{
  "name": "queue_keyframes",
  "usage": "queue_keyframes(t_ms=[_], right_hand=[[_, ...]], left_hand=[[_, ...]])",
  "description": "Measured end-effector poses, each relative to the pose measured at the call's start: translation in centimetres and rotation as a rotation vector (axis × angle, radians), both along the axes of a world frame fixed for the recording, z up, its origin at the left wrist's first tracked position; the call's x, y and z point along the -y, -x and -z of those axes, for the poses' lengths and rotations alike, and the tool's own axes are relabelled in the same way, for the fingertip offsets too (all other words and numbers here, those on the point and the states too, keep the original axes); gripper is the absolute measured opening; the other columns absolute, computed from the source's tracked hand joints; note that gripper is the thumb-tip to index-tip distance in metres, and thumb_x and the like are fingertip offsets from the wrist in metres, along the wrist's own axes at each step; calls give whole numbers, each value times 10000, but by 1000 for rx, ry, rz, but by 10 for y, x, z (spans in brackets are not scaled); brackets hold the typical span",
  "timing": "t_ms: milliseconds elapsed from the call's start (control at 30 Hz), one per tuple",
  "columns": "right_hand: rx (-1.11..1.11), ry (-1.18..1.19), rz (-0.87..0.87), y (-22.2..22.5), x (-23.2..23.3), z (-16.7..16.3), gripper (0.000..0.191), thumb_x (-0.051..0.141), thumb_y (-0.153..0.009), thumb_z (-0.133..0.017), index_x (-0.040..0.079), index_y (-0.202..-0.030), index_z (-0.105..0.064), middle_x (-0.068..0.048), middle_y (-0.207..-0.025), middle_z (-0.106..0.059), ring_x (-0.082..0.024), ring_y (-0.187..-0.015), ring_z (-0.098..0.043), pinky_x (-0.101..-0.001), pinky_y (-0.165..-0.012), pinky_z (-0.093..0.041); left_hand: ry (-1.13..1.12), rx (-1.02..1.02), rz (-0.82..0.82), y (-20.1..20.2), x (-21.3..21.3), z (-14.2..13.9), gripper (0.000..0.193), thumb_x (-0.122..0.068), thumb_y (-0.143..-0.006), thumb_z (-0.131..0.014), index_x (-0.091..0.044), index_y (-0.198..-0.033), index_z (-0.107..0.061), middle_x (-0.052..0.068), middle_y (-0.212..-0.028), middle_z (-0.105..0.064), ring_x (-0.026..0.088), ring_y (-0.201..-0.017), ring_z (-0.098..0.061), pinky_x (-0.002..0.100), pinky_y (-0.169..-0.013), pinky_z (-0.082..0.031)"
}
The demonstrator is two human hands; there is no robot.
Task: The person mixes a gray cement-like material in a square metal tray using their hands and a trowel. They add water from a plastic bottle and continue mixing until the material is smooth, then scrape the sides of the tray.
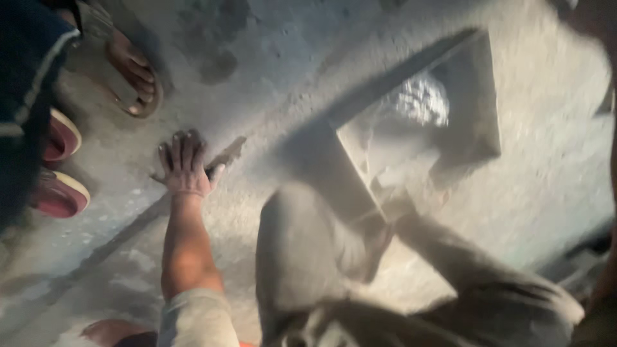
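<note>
**A:** What is the left hand (184, 164) doing?

**B:** It lies flat, palm down, on the dusty concrete floor (276, 58), fingers spread wide and holding nothing. The bare forearm runs back from it toward a pale sleeve (196, 318) at the bottom edge.

**A:** Anything touching it?

**B:** A long dark strip (122, 234) lies on the floor and runs slantwise from the lower left up under the hand; a short dark end shows just past the thumb. Whether it is a rod, a lath or a groove I cannot tell, as the picture is blurred.

**A:** And the right hand?

**B:** Not in view. To the right of the left hand a knee in grey trousers (292, 250) fills the middle of the frame.

**A:** What lies beyond the knee?

**B:** An open square frame (475, 96), grey with dust, lying tilted on the floor, with a bright patch of pale rubble inside it. A long grey bar (398, 74) runs along its upper side.

**A:** Anyone else about?

**B:** At the upper left, well apart from the hand, another person's foot in a sandal (132, 74). Below it, at the left edge, two red shoes (61, 167) with pale soles, beside dark cloth.
</note>
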State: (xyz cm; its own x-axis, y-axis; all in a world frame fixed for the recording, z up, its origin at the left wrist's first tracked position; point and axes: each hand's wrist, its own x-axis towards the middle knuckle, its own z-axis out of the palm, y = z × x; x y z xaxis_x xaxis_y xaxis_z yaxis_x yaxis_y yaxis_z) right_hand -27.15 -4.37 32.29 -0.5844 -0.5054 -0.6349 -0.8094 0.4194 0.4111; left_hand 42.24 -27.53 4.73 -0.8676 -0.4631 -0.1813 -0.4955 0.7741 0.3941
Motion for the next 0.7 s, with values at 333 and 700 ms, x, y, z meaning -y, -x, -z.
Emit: queue_keyframes(t_ms=[333, 700], right_hand=[[200, 379, 406, -24, -235, 137, 496, 505, -1110, -446, 109, -1356, -615, -278, -1137, -691, -461, -1049, -665, -539, -871, -540], [304, 331, 551, 1, -278, 189, 784, 584, -1032, -486, 30, -1558, -312, -342, -1284, -622, -471, -1178, -629, -505, -955, -516]], left_hand=[[-21, 206, -82, 16, -19, 5, 782, -626, -828, -667, -217, -1484, -551, 57, -1752, -336, 325, -1664, -212, 665, -1333, -61], [647, 704, -374, 90, -99, -19, 677, -695, -971, -356, -380, -1569, -387, -3, -1712, -248, 266, -1597, -158, 547, -1265, -24]])
